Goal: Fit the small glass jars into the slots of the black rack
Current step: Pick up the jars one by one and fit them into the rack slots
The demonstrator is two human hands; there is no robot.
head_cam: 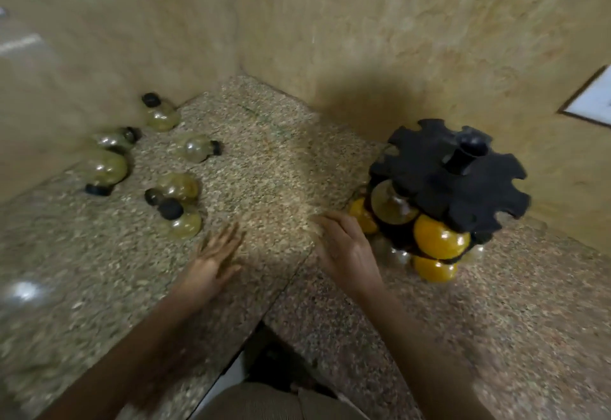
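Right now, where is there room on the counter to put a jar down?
Bare counter lies in the middle, between the loose jars and the rack, ahead of the left hand and right hand. It is crowded left among the jars and at the rack's foot.

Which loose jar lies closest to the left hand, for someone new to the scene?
The speckled stone counter holds a black rack at the right and loose glass jars clustered at the left. The jar meant lies at that cluster's near edge, just beyond the left hand. No other jar lies nearer the person.
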